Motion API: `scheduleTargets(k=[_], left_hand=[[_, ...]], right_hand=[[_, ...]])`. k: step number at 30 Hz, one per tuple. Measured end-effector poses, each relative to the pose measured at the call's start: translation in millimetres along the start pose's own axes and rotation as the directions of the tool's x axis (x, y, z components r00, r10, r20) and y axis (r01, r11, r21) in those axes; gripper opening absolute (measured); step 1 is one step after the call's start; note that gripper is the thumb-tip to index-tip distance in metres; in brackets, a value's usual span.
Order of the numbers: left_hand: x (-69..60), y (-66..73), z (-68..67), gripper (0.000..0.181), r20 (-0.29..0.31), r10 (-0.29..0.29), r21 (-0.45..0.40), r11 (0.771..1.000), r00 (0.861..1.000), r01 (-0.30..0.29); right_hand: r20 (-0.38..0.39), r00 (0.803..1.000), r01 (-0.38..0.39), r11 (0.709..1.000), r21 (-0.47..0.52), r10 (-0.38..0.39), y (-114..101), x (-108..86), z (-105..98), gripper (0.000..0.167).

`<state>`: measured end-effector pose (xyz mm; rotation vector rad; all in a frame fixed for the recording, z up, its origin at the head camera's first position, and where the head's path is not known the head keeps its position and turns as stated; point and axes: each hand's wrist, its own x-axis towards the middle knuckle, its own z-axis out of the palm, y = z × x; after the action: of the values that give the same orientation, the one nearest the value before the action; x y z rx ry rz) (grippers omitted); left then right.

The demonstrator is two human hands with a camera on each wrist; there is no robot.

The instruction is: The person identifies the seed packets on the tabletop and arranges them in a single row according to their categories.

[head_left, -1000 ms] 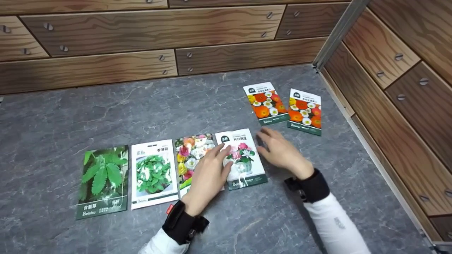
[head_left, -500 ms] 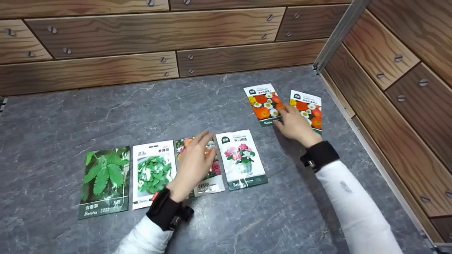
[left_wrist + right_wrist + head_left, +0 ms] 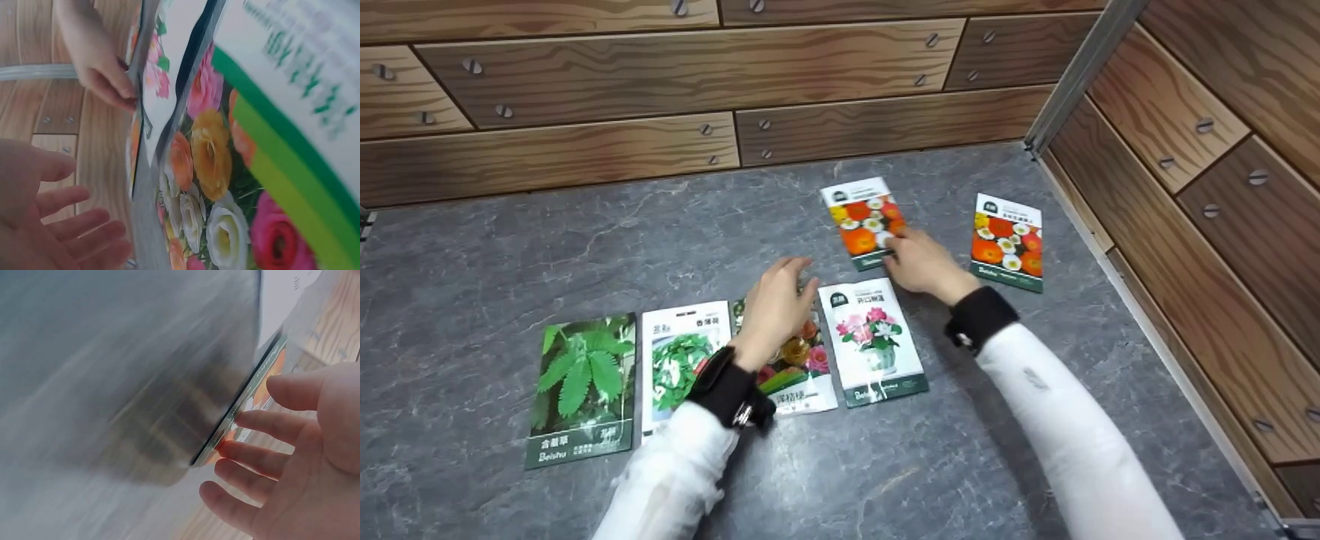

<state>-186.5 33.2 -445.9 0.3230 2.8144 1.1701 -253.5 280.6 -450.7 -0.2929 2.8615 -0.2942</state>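
Note:
My right hand (image 3: 922, 262) rests its fingertips on the lower right part of a seed packet with orange and white flowers (image 3: 864, 223), which lies flat at the back. In the right wrist view its fingers (image 3: 253, 458) are fairly straight against the packet's printed face. Over the packet with multicoloured flowers (image 3: 795, 367) hovers my left hand (image 3: 776, 304), covering its upper left part. The left wrist view has that hand's fingers (image 3: 84, 225) spread and holding nothing. Just right of it lies a white packet with pink potted flowers (image 3: 874, 337).
A second orange-flower packet (image 3: 1007, 244) lies at the right. Toward the left are a mint-like plant packet (image 3: 686, 330), partly behind the left forearm, and a green leaf packet (image 3: 583, 382). Wood-patterned walls (image 3: 697, 75) bound the grey marbled surface (image 3: 922, 480) at back and right.
My right hand moved from near the pink-flower packet onto the left orange-flower packet, then slid it left, away from its twin. The left hand shifted left, off the pink-flower packet.

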Motion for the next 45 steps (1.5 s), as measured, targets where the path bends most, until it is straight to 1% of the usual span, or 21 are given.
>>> scheduleTargets(k=[4, 6, 8, 11, 13, 17, 21, 24, 25, 26, 27, 28, 29, 30, 32, 33, 34, 35, 37, 41, 45], left_hand=[[16.6, -2.4, 3.1, 0.041, -0.002, -0.020, 0.034, 0.999, 1.000, 0.020], [23.0, -4.5, 4.9, 0.041, -0.008, -0.031, 0.050, 0.998, 0.999, 0.031], [27.5, -6.4, 7.4, 0.041, -0.015, -0.035, 0.061, 0.998, 0.999, 0.036], [30.7, -8.3, 10.9, 0.041, -0.005, -0.042, 0.061, 0.997, 0.999, 0.042], [31.9, -9.1, 12.4, 0.041, 0.006, -0.044, 0.060, 0.997, 0.999, 0.044], [35.1, -10.8, 14.4, 0.041, 0.019, -0.032, 0.077, 0.997, 0.999, 0.031], [38.0, -12.9, 17.3, 0.040, 0.043, -0.012, 0.118, 0.993, 0.999, 0.007], [39.3, -12.9, 19.2, 0.040, 0.056, -0.012, 0.138, 0.990, 0.998, 0.004], [39.7, -12.6, 19.8, 0.041, 0.060, -0.012, 0.142, 0.990, 0.998, 0.003], [39.9, -12.1, 20.3, 0.041, 0.061, -0.011, 0.146, 0.989, 0.998, 0.002], [39.9, -11.7, 20.9, 0.041, 0.062, -0.009, 0.150, 0.989, 0.998, -0.001], [39.9, -11.1, 21.4, 0.041, 0.066, -0.012, 0.151, 0.989, 0.998, 0.002], [39.6, -10.5, 21.9, 0.040, 0.065, -0.012, 0.153, 0.988, 0.998, 0.002], [39.4, -10.0, 22.3, 0.040, 0.063, -0.014, 0.156, 0.988, 0.998, 0.004], [38.8, -8.3, 23.0, 0.040, 0.059, -0.018, 0.161, 0.987, 0.998, 0.008], [38.7, -7.5, 23.4, 0.040, 0.064, -0.023, 0.160, 0.987, 0.998, 0.013], [38.6, -6.9, 23.4, 0.040, 0.067, -0.028, 0.159, 0.987, 0.997, 0.017], [38.7, -6.3, 23.5, 0.041, 0.073, -0.032, 0.158, 0.987, 0.997, 0.020], [39.2, -4.8, 23.6, 0.042, 0.084, -0.042, 0.148, 0.989, 0.996, 0.029], [41.0, -3.5, 23.9, 0.041, 0.068, -0.062, 0.129, 0.990, 0.996, 0.052], [43.5, -4.7, 23.2, 0.039, 0.033, -0.080, 0.113, 0.991, 0.996, 0.076]], right_hand=[[0.015, 0.999, 0.044, 0.999, 0.024, -0.045, -23.6, 10.9, 0.9, 0.049], [-0.002, 0.998, 0.060, 0.997, 0.052, -0.060, -30.2, 16.1, 1.1, 0.047], [-0.040, 0.998, 0.060, 0.994, 0.093, -0.056, -33.0, 20.1, 0.5, 0.044], [-0.090, 0.996, 0.012, 0.989, 0.150, 0.001, -32.8, 24.4, -0.4, 0.043], [-0.103, 0.994, -0.026, 0.985, 0.171, 0.044, -31.7, 26.9, -0.3, 0.045], [-0.075, 0.993, -0.076, 0.983, 0.167, 0.090, -33.7, 29.7, 1.8, 0.053], [-0.080, 0.991, -0.092, 0.984, 0.155, 0.105, -41.7, 30.2, 3.7, 0.049], [-0.089, 0.987, -0.117, 0.974, 0.192, 0.136, -48.6, 30.9, 2.4, 0.045], [-0.092, 0.984, -0.130, 0.968, 0.217, 0.153, -50.3, 31.3, 1.4, 0.043], [-0.088, 0.980, -0.147, 0.952, 0.268, 0.177, -51.8, 32.2, 0.3, 0.043], [-0.072, 0.977, -0.166, 0.921, 0.352, 0.203, -53.5, 33.2, -1.0, 0.044], [-0.048, 0.973, -0.185, 0.882, 0.433, 0.227, -55.2, 34.1, -2.4, 0.042], [-0.032, 0.968, -0.201, 0.846, 0.494, 0.248, -56.8, 35.3, -3.6, 0.041], [-0.029, 0.964, -0.209, 0.818, 0.536, 0.265, -58.1, 36.4, -4.7, 0.040], [-0.051, 0.956, -0.214, 0.802, 0.557, 0.290, -59.9, 38.7, -6.7, 0.038], [-0.067, 0.952, -0.218, 0.817, 0.535, 0.298, -60.3, 39.6, -7.3, 0.036], [-0.097, 0.948, -0.224, 0.852, 0.472, 0.303, -60.4, 40.5, -7.5, 0.035], [-0.119, 0.944, -0.235, 0.880, 0.413, 0.309, -60.2, 41.0, -7.7, 0.033], [-0.137, 0.941, -0.256, 0.913, 0.317, 0.311, -58.5, 41.8, -7.2, 0.030], [-0.088, 0.953, -0.261, 0.933, 0.247, 0.290, -53.0, 47.5, -0.2, 0.030], [-0.077, 0.960, -0.241, 0.936, 0.255, 0.268, -54.9, 52.2, 1.1, 0.034]])
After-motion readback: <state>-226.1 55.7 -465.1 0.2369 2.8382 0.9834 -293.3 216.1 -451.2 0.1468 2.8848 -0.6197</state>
